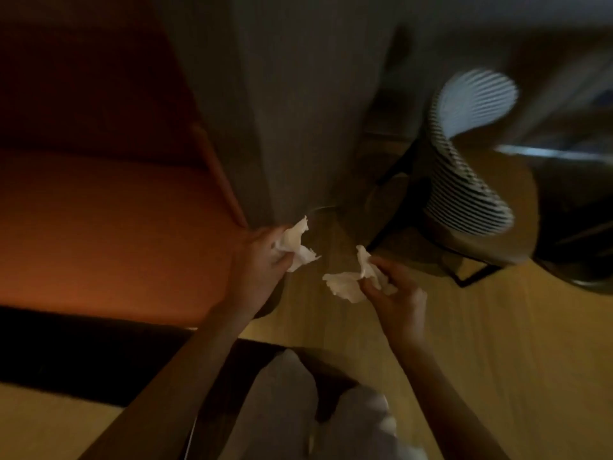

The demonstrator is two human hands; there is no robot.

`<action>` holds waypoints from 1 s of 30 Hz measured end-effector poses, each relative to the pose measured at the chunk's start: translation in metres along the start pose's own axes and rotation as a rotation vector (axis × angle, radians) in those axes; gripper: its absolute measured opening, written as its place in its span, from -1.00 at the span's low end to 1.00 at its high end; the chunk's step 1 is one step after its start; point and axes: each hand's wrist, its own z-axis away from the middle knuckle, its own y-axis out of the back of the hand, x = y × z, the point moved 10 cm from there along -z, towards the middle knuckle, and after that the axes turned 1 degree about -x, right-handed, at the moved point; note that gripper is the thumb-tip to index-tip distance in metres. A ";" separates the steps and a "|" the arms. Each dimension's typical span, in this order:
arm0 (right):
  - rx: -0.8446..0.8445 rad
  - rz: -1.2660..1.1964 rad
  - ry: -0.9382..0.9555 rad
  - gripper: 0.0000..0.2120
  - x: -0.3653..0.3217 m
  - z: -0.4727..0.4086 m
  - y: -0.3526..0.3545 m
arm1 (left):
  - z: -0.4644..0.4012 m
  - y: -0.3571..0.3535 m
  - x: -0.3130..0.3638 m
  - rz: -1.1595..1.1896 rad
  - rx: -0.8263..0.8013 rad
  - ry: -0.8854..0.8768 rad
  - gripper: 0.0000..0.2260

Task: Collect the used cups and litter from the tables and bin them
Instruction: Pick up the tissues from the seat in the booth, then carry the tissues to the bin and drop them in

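My left hand (262,260) is closed around a crumpled white napkin (298,244) at the centre of the view. My right hand (394,293) pinches a second crumpled white napkin (348,283) just to its right. Both hands hover over a dim round bin (326,227) whose thin curved rim shows beside a grey pillar. The bin's inside is too dark to make out.
An orange upholstered bench (109,237) fills the left side. A grey pillar (298,111) rises behind the bin. A chair with a striped back (464,180) and black legs stands at the right on the wooden floor (497,360). The frame is motion-blurred.
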 end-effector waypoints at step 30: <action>1.092 0.326 -0.694 -0.72 0.258 0.457 0.654 | 0.317 -0.598 0.589 0.092 -0.957 -0.842 -0.52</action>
